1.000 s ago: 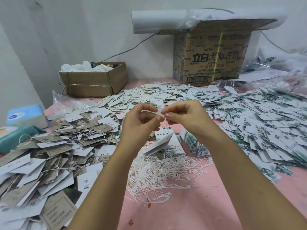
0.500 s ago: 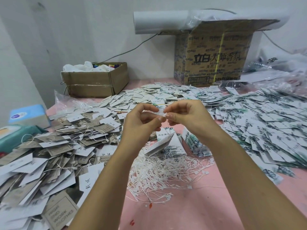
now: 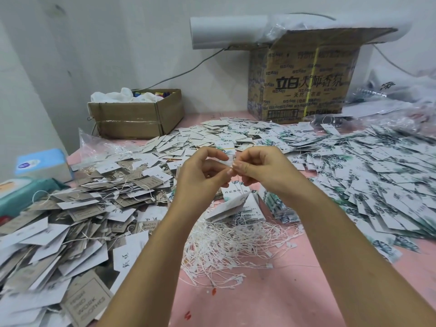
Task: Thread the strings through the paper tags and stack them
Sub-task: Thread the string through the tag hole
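1. Both hands are raised over the middle of the counter [image 3: 271, 291] with their fingertips meeting. The left hand [image 3: 200, 175] and right hand [image 3: 264, 171] each pinch a short white bit of string [image 3: 231, 161] between thumb and forefinger, the other fingers curled in. Holding it high and close probably suits this fine work on the string's ends.
2. A thin line drops from the right hand toward a tilted white tag [image 3: 226, 208] just below. I cannot tell whether it passes through the tag's hole.
3. The loose strings [image 3: 236, 244] lie heaped on the near side, right under the hands, likely so the next one is a short reach.
4. Leaf-printed tags [image 3: 377, 173] spread to the right, with a short stack [image 3: 276, 206] just beside the strings. Grey-brown tags [image 3: 94, 208] with strings showing among them lie heaped to the left, apparently work already threaded.
5. Two cardboard boxes [image 3: 302, 86] stand far back by the wall, well apart from the hands.
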